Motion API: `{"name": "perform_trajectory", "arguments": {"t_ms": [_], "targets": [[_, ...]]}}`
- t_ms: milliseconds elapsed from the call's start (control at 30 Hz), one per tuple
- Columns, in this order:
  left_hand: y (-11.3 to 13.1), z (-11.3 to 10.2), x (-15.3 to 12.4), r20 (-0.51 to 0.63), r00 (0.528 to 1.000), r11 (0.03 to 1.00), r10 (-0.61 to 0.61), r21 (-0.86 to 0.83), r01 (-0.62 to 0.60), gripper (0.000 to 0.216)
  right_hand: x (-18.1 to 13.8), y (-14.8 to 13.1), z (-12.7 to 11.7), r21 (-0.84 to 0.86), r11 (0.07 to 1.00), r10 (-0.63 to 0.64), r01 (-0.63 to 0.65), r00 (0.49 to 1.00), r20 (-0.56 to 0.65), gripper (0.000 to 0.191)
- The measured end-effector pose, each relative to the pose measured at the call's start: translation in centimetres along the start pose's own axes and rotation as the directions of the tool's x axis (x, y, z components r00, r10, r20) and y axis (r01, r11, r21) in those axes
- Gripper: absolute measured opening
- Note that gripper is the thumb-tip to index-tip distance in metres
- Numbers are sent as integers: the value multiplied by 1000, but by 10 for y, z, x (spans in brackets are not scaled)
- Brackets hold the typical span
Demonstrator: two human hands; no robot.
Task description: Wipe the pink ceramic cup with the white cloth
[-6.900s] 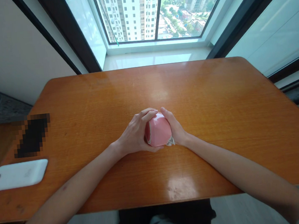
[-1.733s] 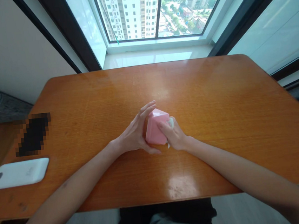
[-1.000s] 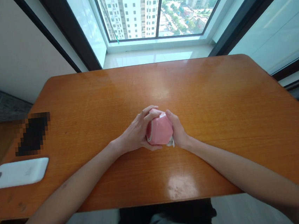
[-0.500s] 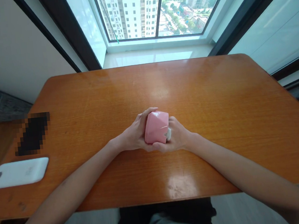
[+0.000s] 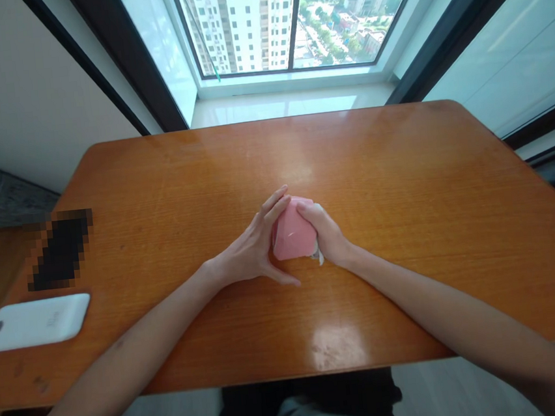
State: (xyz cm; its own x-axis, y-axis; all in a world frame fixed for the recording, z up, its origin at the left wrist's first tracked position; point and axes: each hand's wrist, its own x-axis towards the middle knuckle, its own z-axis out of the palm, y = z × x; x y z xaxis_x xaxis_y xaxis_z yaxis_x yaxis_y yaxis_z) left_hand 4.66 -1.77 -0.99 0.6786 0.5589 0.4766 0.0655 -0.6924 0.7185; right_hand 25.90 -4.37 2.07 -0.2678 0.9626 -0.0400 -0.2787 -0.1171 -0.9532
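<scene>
A small pink faceted object (image 5: 292, 236) is held just above the middle of an orange wooden table (image 5: 403, 189). My left hand (image 5: 253, 248) lies against its left side with the fingers stretched up along it and the thumb below. My right hand (image 5: 328, 235) is wrapped round its right side, the fingers curled over the top edge. A bit of white (image 5: 317, 254) pokes out under the right hand; I cannot make out what it is.
A white flat device (image 5: 36, 321) lies near the table's left front edge, with a blurred dark item (image 5: 60, 248) behind it. Beyond the table's far edge is a white sill (image 5: 287, 105) and a large window.
The pink object has been turned between my hands. My left fingers have stretched out from a wrapped grip, and my right hand has moved up over the object's top right edge.
</scene>
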Motion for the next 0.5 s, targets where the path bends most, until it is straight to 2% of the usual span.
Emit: {"name": "perform_trajectory", "arguments": {"t_ms": [133,200,400,500], "targets": [[1,1,0,-11,1000,1000,-14,25,15,161,7,-11,5,126,975,174,-182,982,70,55],[2,1,2,-8,1000,1000,-16,21,16,155,9,-16,6,128,967,206,-221,971,119,53],[6,2,6,-49,999,999,8,32,-7,132,7,-15,9,155,967,184,-202,975,122,55],[6,1,6,-39,999,999,10,42,-8,129,1,-6,10,156,973,158,-168,984,77,59]]}}
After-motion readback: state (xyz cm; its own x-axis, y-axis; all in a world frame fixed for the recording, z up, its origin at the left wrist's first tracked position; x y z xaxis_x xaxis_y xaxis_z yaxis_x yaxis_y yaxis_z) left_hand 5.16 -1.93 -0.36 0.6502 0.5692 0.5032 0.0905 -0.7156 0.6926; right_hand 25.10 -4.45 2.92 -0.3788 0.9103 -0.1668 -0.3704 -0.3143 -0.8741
